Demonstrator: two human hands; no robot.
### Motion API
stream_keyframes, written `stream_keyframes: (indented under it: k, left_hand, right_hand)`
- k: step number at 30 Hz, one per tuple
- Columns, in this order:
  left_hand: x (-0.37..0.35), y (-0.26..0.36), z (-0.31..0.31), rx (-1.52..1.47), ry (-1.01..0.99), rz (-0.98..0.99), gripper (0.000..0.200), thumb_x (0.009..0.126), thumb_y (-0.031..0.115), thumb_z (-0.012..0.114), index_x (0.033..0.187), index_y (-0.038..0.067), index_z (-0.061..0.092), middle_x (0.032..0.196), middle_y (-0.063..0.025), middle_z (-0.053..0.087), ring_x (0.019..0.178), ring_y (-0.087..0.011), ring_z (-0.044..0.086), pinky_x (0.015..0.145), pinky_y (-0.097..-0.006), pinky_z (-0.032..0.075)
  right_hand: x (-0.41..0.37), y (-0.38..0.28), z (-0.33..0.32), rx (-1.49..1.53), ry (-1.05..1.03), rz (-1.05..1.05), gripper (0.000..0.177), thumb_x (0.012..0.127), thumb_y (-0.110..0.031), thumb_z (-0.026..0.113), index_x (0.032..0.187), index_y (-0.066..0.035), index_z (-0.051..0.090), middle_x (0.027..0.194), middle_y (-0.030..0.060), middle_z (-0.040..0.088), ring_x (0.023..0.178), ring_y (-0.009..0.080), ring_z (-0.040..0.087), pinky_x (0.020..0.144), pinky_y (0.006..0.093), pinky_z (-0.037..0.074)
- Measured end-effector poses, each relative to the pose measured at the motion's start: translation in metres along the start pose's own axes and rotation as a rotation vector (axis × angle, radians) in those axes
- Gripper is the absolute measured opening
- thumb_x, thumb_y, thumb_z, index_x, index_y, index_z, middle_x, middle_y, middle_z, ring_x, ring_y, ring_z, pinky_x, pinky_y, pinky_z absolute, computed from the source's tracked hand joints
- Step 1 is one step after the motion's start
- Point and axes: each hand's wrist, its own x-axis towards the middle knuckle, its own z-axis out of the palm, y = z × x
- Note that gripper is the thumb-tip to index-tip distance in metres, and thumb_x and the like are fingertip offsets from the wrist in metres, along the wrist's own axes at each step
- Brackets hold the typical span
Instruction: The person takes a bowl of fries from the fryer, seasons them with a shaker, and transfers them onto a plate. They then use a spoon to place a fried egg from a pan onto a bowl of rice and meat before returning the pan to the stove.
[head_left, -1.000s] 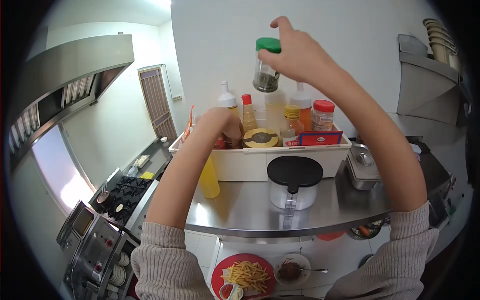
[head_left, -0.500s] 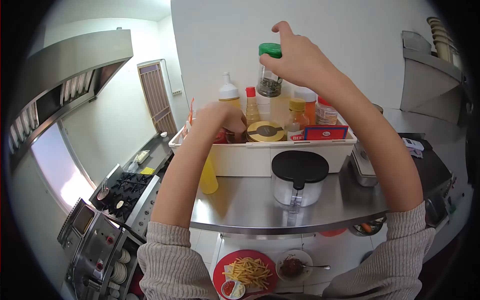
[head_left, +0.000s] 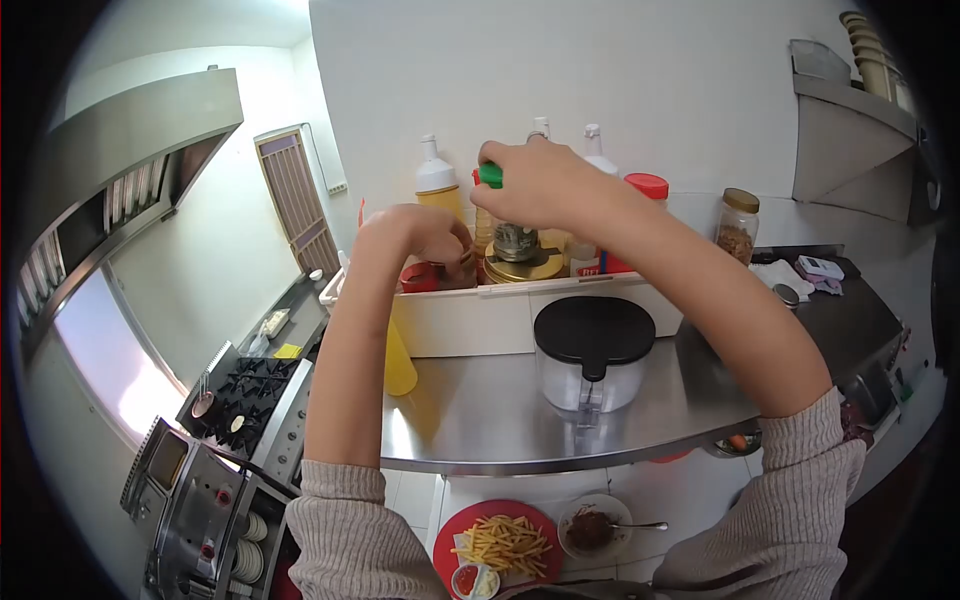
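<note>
My right hand grips a jar with a green lid from above. The jar's clear lower part shows dark contents and overlaps a round gold-lidded container in a white bin. My left hand reaches over the bin's front left, its fingers curled down beside a red-topped container; I cannot tell what they hold. Behind the hands stand a white-topped squeeze bottle with yellow contents and a red-lidded jar.
A black-lidded clear container stands on the steel shelf before the bin. A yellow bottle is at its left. Below are a red plate of fries and a bowl with a spoon. A gas stove is far left.
My right hand has brought the green-lidded jar down and left, from above the bin to the gold-lidded container. My left hand stays at the bin's left front. The view has shifted slightly.
</note>
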Motion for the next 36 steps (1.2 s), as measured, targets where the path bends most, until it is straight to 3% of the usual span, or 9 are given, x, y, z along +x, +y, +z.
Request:
stream_keyframes:
  k: [9,12,19,21,24,28,30,32,36]
  left_hand:
    - [0.006,0.010,0.001,0.008,-0.026,-0.032,0.061,0.062,0.024,0.069,0.121,0.018,0.056,0.103,-0.0083,0.065,0.096,-0.0208,0.062,0.085,-0.0303,0.046]
    - [0.003,0.019,0.008,0.192,0.036,-0.069,0.060,0.061,0.025,0.070,0.119,0.019,0.056,0.102,-0.0071,0.065,0.095,-0.0216,0.062,0.084,-0.0315,0.047]
    - [0.001,0.017,-0.006,0.184,0.012,-0.070,0.062,0.060,0.027,0.073,0.119,0.018,0.056,0.103,-0.0080,0.065,0.094,-0.0232,0.061,0.081,-0.0330,0.047]
    - [-0.001,0.009,-0.015,0.152,0.057,0.003,0.062,0.058,0.027,0.075,0.117,0.017,0.057,0.102,-0.0096,0.065,0.094,-0.0237,0.062,0.079,-0.0322,0.048]
    - [-0.008,0.006,-0.028,0.125,0.001,-0.001,0.059,0.058,0.026,0.075,0.113,0.014,0.060,0.101,-0.0111,0.065,0.092,-0.0236,0.062,0.078,-0.0312,0.048]
    - [-0.011,-0.001,-0.026,0.071,0.100,0.035,0.052,0.061,0.021,0.074,0.109,0.007,0.061,0.093,-0.0104,0.066,0.086,-0.0248,0.063,0.077,-0.0318,0.048]
    - [-0.008,-0.009,-0.025,0.070,0.086,0.070,0.056,0.061,0.021,0.073,0.113,0.009,0.058,0.095,-0.0104,0.066,0.085,-0.0234,0.063,0.076,-0.0309,0.048]
    - [-0.012,-0.013,-0.024,-0.050,0.061,0.083,0.059,0.058,0.027,0.071,0.116,0.026,0.057,0.097,-0.0043,0.064,0.087,-0.0193,0.062,0.077,-0.0314,0.048]
    - [-0.020,-0.008,-0.021,-0.093,0.078,0.077,0.060,0.060,0.029,0.070,0.118,0.023,0.056,0.097,-0.0063,0.064,0.086,-0.0209,0.062,0.077,-0.0314,0.048]
  right_hand:
    - [0.004,0.003,0.016,0.068,0.031,0.063,0.046,0.083,-0.037,0.044,0.115,-0.004,0.048,0.091,0.0297,0.058,0.094,0.0385,0.055,0.081,0.0440,0.046]
    - [0.000,0.000,0.018,0.076,0.015,-0.018,0.045,0.084,-0.037,0.043,0.113,-0.003,0.048,0.091,0.0303,0.058,0.093,0.0400,0.055,0.081,0.0447,0.046]
    - [0.001,-0.004,0.017,-0.049,0.001,-0.076,0.046,0.084,-0.038,0.042,0.113,-0.002,0.048,0.092,0.0312,0.057,0.097,0.0422,0.054,0.082,0.0453,0.046]
    - [-0.002,-0.007,0.012,-0.164,-0.004,-0.129,0.046,0.085,-0.038,0.042,0.113,-0.002,0.048,0.093,0.0309,0.057,0.098,0.0422,0.054,0.082,0.0451,0.046]
    - [0.000,-0.011,0.014,-0.156,-0.045,-0.094,0.047,0.084,-0.038,0.042,0.114,-0.002,0.048,0.095,0.0301,0.058,0.098,0.0415,0.054,0.083,0.0447,0.046]
    - [0.010,-0.007,0.023,-0.065,-0.011,-0.047,0.048,0.084,-0.038,0.042,0.114,-0.001,0.048,0.096,0.0300,0.058,0.098,0.0404,0.055,0.084,0.0446,0.046]
    - [0.012,-0.006,0.025,0.014,-0.002,0.008,0.048,0.084,-0.038,0.042,0.114,-0.001,0.048,0.096,0.0303,0.058,0.098,0.0401,0.055,0.084,0.0444,0.046]
    - [0.012,-0.007,0.026,-0.010,0.015,0.029,0.049,0.084,-0.038,0.042,0.115,0.000,0.048,0.096,0.0300,0.058,0.098,0.0399,0.055,0.084,0.0441,0.046]
    - [0.012,-0.011,0.024,-0.016,0.012,0.068,0.050,0.084,-0.038,0.042,0.115,0.000,0.048,0.096,0.0297,0.058,0.097,0.0400,0.056,0.084,0.0439,0.046]
